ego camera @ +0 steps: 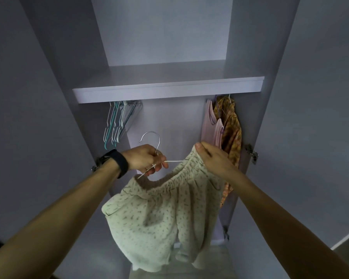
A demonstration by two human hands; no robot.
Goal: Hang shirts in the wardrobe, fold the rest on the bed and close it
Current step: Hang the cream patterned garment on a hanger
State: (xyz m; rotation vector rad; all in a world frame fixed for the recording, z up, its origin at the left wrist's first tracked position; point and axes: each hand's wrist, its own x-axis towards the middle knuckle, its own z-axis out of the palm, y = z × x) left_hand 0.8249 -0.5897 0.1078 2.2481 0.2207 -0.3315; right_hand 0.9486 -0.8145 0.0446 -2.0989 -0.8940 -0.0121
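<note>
I face an open wardrobe [169, 89]. My left hand [144, 159], with a black band on the wrist, grips a white wire hanger [153, 142] just below its metal hook. A cream flower-print top [159, 214] with an elastic neckline hangs from the hanger's right arm and droops down. My right hand [212, 156] pinches the top's gathered edge at the hanger's right end. The hanger sits below the rail, between the two groups of hanging things.
Several bare hangers [119, 121] hang under the shelf at the left. A pink top [213, 125] and an orange patterned shirt [231, 127] hang at the right. Both wardrobe doors [314, 117] stand open at the sides. Door hinges [251, 153] stick out on the right.
</note>
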